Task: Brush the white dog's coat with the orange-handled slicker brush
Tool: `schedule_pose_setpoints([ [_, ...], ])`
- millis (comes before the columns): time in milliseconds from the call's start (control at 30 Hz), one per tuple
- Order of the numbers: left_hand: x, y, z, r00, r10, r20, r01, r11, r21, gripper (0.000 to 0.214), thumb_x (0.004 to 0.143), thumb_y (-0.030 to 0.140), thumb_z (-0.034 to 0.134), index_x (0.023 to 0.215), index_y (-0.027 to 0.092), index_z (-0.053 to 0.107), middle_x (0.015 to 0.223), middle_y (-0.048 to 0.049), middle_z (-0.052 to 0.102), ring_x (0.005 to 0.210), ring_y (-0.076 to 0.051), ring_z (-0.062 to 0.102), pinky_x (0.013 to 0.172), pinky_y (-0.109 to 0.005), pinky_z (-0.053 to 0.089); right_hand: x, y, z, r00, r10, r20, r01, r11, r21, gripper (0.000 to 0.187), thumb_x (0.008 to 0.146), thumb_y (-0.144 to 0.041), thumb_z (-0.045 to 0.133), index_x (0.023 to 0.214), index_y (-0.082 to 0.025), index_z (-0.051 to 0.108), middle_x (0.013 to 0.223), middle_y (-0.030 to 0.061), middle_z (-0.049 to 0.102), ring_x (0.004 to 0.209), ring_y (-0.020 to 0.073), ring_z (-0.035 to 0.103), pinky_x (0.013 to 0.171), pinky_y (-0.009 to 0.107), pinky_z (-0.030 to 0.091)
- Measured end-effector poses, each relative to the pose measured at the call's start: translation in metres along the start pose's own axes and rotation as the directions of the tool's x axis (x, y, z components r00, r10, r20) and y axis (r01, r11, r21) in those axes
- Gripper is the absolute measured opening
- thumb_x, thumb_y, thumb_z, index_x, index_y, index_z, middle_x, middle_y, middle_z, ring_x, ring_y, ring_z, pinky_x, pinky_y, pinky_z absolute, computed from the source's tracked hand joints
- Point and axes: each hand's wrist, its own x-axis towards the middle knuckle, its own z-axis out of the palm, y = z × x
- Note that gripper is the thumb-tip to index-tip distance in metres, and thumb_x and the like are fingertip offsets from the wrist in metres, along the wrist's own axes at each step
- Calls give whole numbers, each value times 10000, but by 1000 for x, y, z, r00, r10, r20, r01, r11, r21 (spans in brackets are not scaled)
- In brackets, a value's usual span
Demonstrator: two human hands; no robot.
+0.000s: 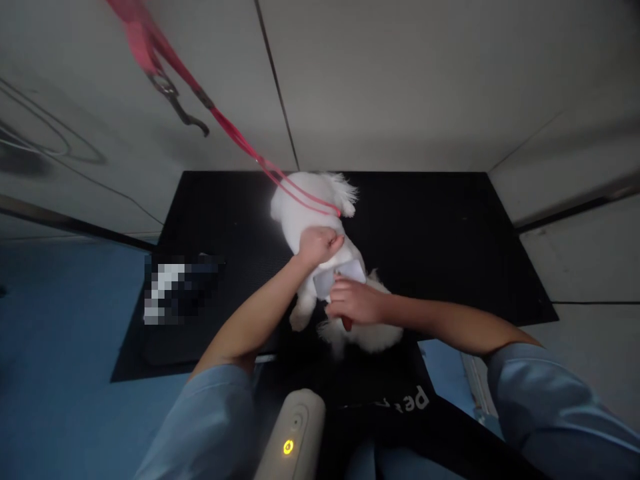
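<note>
A small white fluffy dog (pixel 305 213) stands on a black table mat (pixel 425 233), facing away from me, tethered by a pink leash (pixel 240 140) that runs up to the left. My left hand (pixel 320 245) rests closed on the dog's back, gripping its fur. My right hand (pixel 354 301) is closed round a brush with a pale flat head (pixel 340 277) and a red handle end (pixel 346 325), pressed to the dog's rear coat.
A metal clip (pixel 183 110) hangs from the leash at upper left. A cream-coloured device with a lit yellow button (pixel 293 437) juts up at the bottom centre. A blurred-out patch (pixel 177 287) lies on the mat's left side. White walls surround the table; blue floor lies left.
</note>
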Motion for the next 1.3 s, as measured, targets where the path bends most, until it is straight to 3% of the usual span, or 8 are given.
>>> schedule_pose_setpoints([
  [267, 3, -6, 1, 1000, -9, -2, 9, 1000, -21, 453, 905, 379, 512, 490, 207, 459, 482, -28, 510, 488, -157, 448, 526, -328, 217, -18, -25, 21, 906, -339, 253, 313, 940, 139, 60, 859, -202, 658, 841, -164, 700, 774, 15, 690, 766, 149, 598, 835, 300, 452],
  [433, 6, -8, 2, 999, -34, -11, 34, 999, -33, 442, 889, 383, 540, 491, 204, 474, 479, -33, 504, 485, -157, 432, 534, -330, 195, -2, 1, -2, 996, -81, 20, 84, 981, -175, 158, 915, -276, 627, 855, -157, 712, 844, 64, 681, 897, 207, 586, 1079, 469, 327],
  [633, 4, 3, 2, 999, -41, 23, 42, 998, -40, 430, 888, 370, 532, 495, 202, 485, 492, -37, 507, 516, -163, 457, 548, -329, 204, -54, -33, 39, 983, -162, 86, 171, 980, -98, 177, 860, -324, 688, 746, -188, 691, 722, 41, 651, 789, 212, 554, 996, 448, 376],
  [733, 3, 10, 0, 994, -75, 84, 78, 997, -26, 433, 900, 380, 513, 506, 201, 486, 509, -43, 514, 540, -172, 483, 557, -330, 218, -41, -29, 28, 969, -243, 34, 245, 966, -78, 152, 889, -308, 661, 797, -190, 689, 732, 26, 642, 752, 191, 547, 917, 392, 414],
  [867, -1, 4, -8, 983, -142, 117, 139, 990, 32, 443, 902, 400, 507, 506, 206, 457, 513, -50, 498, 545, -178, 474, 568, -340, 204, -9, 1, 15, 985, -78, -153, 31, 958, -284, 203, 956, -269, 572, 826, -168, 690, 821, 57, 654, 847, 204, 561, 1006, 454, 365],
  [1067, -14, -10, -11, 981, -136, 136, 135, 991, 20, 455, 889, 400, 503, 488, 216, 391, 494, -33, 436, 551, -178, 446, 583, -334, 210, -24, -14, 48, 940, -340, 41, 342, 934, -102, 220, 917, -331, 624, 771, -179, 687, 749, 33, 645, 777, 185, 553, 883, 361, 423],
  [1200, -14, -9, -10, 984, -143, 110, 144, 990, 1, 447, 889, 401, 501, 493, 218, 404, 496, -28, 423, 551, -176, 433, 587, -332, 208, -10, -6, 25, 985, -145, -90, 123, 969, -212, 177, 929, -295, 608, 845, -172, 705, 849, 68, 661, 895, 218, 562, 963, 429, 401],
  [1300, -17, -10, -9, 988, -111, 105, 115, 993, -35, 439, 881, 390, 505, 489, 218, 403, 494, -23, 419, 541, -170, 420, 592, -328, 221, -4, -6, 21, 996, -90, 16, 91, 982, -167, 149, 854, -293, 708, 764, -175, 698, 827, 58, 669, 894, 218, 571, 967, 420, 413],
])
